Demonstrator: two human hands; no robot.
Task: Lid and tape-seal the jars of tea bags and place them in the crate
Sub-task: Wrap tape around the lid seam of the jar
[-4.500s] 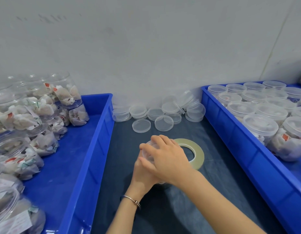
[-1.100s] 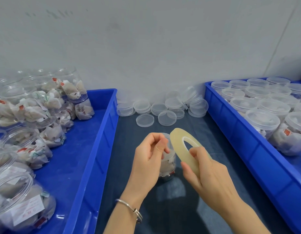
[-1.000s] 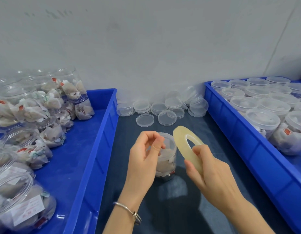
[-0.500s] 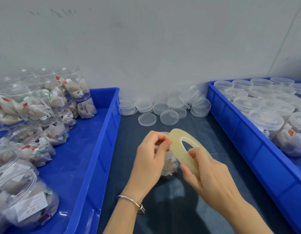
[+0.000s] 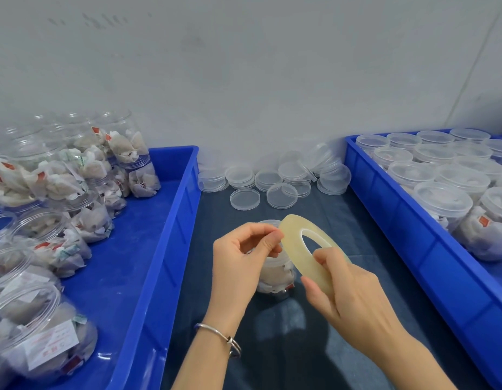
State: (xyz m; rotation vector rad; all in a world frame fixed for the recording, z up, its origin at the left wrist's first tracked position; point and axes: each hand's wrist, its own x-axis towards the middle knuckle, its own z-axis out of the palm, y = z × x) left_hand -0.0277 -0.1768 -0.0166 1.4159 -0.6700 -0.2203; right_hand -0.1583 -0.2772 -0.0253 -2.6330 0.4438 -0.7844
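A lidded clear jar of tea bags (image 5: pixel 275 273) stands on the dark mat, partly hidden behind my hands. My right hand (image 5: pixel 348 291) holds a flat yellowish tape roll (image 5: pixel 296 243) tilted upright above the jar. My left hand (image 5: pixel 244 254) pinches at the roll's upper left edge with thumb and fingertips; whether a tape end is between them I cannot tell. The blue crate on the right (image 5: pixel 430 249) holds several lidded jars (image 5: pixel 441 204). The blue crate on the left (image 5: pixel 171 235) holds several open jars of tea bags (image 5: pixel 55 243).
Stacks of clear loose lids (image 5: pixel 272 181) lie against the white wall behind the jar. The dark mat (image 5: pixel 286 347) runs between the two crates. A silver bracelet (image 5: pixel 219 333) sits on my left wrist.
The right hand lifted the tape roll off the mat and holds it tilted. The left hand let go of the jar lid and now pinches at the roll's edge.
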